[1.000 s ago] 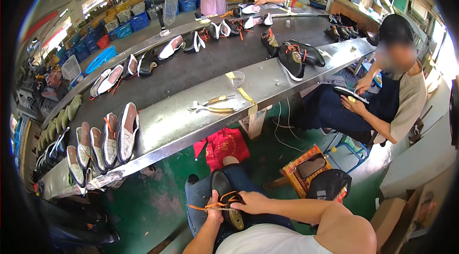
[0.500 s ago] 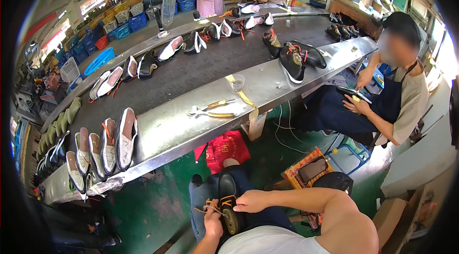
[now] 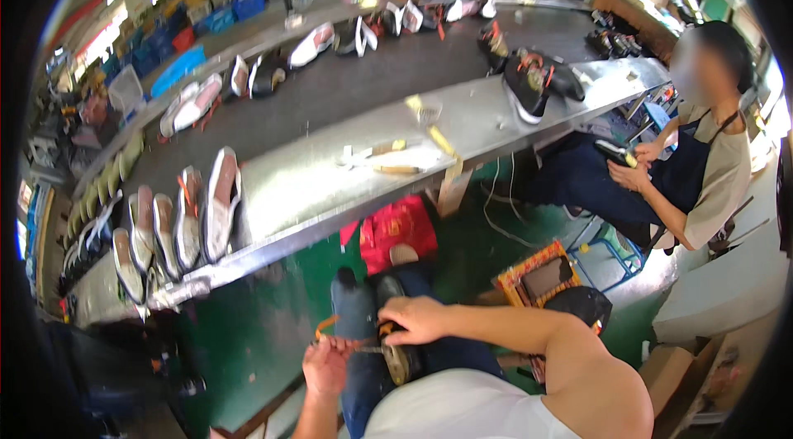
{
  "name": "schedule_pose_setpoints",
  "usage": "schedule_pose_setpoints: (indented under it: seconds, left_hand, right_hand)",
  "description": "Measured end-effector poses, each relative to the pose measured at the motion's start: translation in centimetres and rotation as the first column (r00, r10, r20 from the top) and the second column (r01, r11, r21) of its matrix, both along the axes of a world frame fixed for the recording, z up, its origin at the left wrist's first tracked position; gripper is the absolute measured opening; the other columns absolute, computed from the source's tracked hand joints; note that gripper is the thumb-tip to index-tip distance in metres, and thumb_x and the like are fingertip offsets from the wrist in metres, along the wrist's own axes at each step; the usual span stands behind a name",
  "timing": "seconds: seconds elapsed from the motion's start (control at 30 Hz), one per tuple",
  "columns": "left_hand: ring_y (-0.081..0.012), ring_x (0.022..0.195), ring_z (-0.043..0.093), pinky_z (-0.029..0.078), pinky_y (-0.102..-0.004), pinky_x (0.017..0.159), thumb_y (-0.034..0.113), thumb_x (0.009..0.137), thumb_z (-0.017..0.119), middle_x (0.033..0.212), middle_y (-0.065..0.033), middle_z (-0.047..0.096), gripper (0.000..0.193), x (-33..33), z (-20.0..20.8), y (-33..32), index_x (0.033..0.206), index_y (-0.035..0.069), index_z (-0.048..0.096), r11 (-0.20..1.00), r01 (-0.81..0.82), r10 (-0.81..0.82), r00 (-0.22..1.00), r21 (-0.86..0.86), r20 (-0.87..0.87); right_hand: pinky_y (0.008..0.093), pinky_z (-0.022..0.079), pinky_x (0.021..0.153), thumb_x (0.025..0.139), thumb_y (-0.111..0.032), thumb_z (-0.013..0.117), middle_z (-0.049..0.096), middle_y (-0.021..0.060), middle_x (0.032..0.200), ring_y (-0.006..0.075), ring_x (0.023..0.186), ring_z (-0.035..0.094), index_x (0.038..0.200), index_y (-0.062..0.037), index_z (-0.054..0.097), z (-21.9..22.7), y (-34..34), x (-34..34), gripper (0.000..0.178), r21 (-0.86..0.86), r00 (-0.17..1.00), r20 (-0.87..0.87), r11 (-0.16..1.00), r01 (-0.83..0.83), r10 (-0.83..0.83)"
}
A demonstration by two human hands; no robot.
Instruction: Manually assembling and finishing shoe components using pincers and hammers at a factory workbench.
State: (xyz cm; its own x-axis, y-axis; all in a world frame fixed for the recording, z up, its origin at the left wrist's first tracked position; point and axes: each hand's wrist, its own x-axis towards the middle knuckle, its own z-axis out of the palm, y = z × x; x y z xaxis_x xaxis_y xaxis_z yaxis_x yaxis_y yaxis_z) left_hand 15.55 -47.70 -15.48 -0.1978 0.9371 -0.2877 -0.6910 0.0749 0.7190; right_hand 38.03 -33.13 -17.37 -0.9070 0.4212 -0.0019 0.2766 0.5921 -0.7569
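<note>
A black shoe [image 3: 401, 363] with an olive-brown inside rests on my lap, over blue trousers. My right hand [image 3: 415, 320] lies across its lacing area, fingers bent round the top; part of the shoe is hidden beneath them. Off to the shoe's left, my left hand [image 3: 325, 363] is closed in a pinch on a shoelace [image 3: 367, 349], which stretches taut from the shoe. An orange piece of lace [image 3: 327, 324] sticks up above those fingers. Motion blur hides the exact finger contact.
A metal-edged conveyor bench [image 3: 289, 228] crosses ahead, bearing several shoes [image 3: 221, 204], pincers with yellowish handles [image 3: 396, 169] and a clear cup [image 3: 428, 113]. A red bag [image 3: 398, 228] lies beneath. At right a seated co-worker [image 3: 702, 150] handles a shoe; an orange box [image 3: 541, 272] stands nearer.
My left hand has moved left, away from the shoe, drawing the lace out. My right hand has shifted onto the shoe's top. The co-worker's hands have come together, and the whole view has shifted slightly.
</note>
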Motion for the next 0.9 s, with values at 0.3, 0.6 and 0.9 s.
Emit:
schedule_pose_setpoints:
  seconds: [0.3,0.6,0.9]
  left_hand:
    - [-0.0269,0.103,0.058,0.044,-0.053,0.096,0.031,0.101,0.048,0.092,-0.0072,0.059,0.026,-3.2,1.2,1.0,0.086,0.011,0.05,0.998,0.064,-0.064,0.984,0.005,0.169]
    - [-0.0148,0.066,0.044,0.051,-0.0372,0.073,0.027,0.1,0.051,0.074,-0.0002,0.043,0.019,-4.2,1.4,3.7,0.102,0.008,0.05,0.998,0.055,-0.056,0.995,0.015,0.088]
    - [-0.0135,0.083,0.058,0.05,-0.0334,0.072,0.016,0.091,0.068,0.09,-0.0028,0.06,0.03,4.5,5.9,8.7,0.117,0.004,0.059,0.498,0.779,-0.633,0.026,-0.381,-0.774]
  right_hand:
    - [0.0373,0.06,0.072,0.078,-0.008,0.064,0.051,0.0096,0.135,0.0356,0.133,0.042,0.093,-0.0105,0.066,5.4,-3.7,0.6,0.015,0.282,0.927,0.088,0.883,-0.375,0.365]
    - [0.0403,0.056,0.071,0.083,-0.013,0.067,0.065,0.0093,0.103,0.0298,0.101,0.064,0.101,-0.0066,0.061,9.9,-3.5,4.0,0.019,0.249,0.983,0.175,0.964,-0.096,0.053]
    - [0.0457,0.051,0.069,0.084,-0.019,0.069,0.065,0.0136,0.085,0.0357,0.079,0.064,0.095,-0.0035,0.063,16.5,3.3,-1.3,0.02,0.265,0.991,-0.054,0.959,-0.101,0.119]
